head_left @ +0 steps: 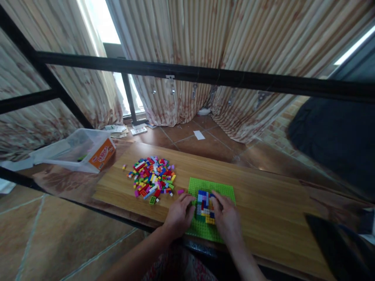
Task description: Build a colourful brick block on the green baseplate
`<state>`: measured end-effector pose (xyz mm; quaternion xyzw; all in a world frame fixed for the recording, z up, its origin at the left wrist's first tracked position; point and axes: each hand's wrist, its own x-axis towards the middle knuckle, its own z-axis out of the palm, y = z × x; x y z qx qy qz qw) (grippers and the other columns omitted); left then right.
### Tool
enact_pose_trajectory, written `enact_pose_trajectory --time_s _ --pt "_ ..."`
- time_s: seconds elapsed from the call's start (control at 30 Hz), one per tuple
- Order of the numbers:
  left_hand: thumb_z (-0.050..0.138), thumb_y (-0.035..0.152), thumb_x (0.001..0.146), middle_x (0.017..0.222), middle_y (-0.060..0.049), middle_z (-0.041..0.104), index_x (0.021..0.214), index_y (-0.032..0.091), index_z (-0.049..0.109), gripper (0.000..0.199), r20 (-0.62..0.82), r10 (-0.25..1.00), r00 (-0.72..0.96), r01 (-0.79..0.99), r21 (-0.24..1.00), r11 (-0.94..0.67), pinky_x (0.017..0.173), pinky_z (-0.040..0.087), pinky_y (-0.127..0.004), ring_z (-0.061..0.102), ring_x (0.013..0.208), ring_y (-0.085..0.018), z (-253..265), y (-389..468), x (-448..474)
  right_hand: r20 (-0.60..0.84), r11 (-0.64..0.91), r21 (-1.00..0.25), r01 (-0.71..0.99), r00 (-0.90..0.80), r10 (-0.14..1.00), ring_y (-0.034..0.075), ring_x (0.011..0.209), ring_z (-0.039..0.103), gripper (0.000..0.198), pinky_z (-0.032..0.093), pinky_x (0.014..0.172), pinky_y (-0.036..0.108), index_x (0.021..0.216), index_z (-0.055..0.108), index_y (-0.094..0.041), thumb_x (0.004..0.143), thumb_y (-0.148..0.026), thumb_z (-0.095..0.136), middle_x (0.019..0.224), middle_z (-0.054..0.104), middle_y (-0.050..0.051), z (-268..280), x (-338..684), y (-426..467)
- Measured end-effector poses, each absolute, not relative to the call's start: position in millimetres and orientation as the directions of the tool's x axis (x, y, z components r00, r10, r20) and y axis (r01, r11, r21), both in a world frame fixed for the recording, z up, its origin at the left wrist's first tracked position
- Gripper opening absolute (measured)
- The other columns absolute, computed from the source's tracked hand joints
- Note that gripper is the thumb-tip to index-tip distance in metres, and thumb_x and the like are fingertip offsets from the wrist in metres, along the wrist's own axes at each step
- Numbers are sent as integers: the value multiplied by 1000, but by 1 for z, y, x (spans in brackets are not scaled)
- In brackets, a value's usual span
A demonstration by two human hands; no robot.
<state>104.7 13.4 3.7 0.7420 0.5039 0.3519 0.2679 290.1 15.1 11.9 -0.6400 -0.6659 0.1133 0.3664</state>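
Note:
A bright green studded baseplate (227, 189) lies on the wooden board with a low, multicoloured block of toy building bricks (203, 207) on it. Blue, light blue, red, white and yellow bricks show in this block. At its left side is my left hand (180, 214), fingers curved and thumb apart, over the plate's left edge with no brick visible in it. My right hand (228, 216) bends its fingers onto the right side of the block; the fingertips press on bricks there and partly hide them. A magenta brick (181, 191) lies just beyond my left hand.
A heap of loose bricks (152, 177) spreads over the left half of the wooden board (269, 203). Left of it stands a clear plastic box (76, 146) with an orange label. A black metal rail (187, 74) crosses in front of curtains (202, 35). Papers (199, 135) lie on the tiled floor.

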Motion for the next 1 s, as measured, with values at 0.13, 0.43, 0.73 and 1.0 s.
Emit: enact_pose_trajectory --time_s 0.13,0.43,0.73,1.0 --pt "54 25 85 118 -12 59 122 19 54 38 256 929 267 605 706 -368 92 50 -40 59 105 -24 9 7 108 394 95 -645 758 223 892 23 89 61 44 48 82 41 105 67 -15 93 -46 39 98 68 13 17 309 9" --pt "49 45 88 149 -13 37 142 20 37 61 191 896 402 771 458 -443 108 32 -52 34 135 -33 15 3 146 383 79 -542 836 163 909 30 101 56 44 43 88 48 106 66 -15 92 -47 40 106 64 16 -19 315 -21" --pt "33 46 94 154 -11 27 147 12 26 64 171 858 485 817 259 -514 111 25 -51 18 142 -29 11 14 147 443 19 -387 922 168 880 31 103 55 45 40 84 45 107 67 -17 91 -45 34 110 64 17 -33 298 -13" --pt "24 62 91 153 -12 30 147 15 25 73 211 847 488 806 262 -530 108 27 -53 22 141 -29 15 24 142 534 51 -328 943 141 834 31 95 57 42 39 78 43 108 68 -20 89 -41 37 106 66 16 -38 300 0"
